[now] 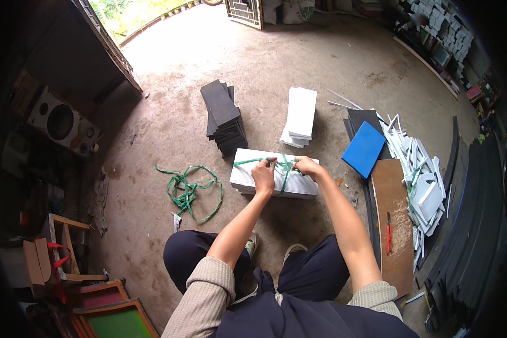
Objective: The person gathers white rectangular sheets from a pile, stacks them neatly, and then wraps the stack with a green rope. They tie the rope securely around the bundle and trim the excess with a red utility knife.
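A stack of white rectangular sheets [248, 176] lies on the floor in front of my feet. Green plastic twine [285, 181] runs around the stack and crosses on its top. My left hand [263, 176] is closed on the twine left of the crossing, and a strand sticks out leftward from it. On the other side of the crossing, my right hand [308, 167] pinches the twine too. Both hands are low over the stack's top. A loose tangle of the same green twine [187, 191] rests on the floor to the left.
Beyond the stack stand a pile of black sheets [221, 107] and another white pile [302, 112]. At right are a blue panel [363, 149], a brown board [390, 197] bearing a red-handled tool [388, 236], and white offcuts [425, 197]. A speaker [62, 121] stands far left.
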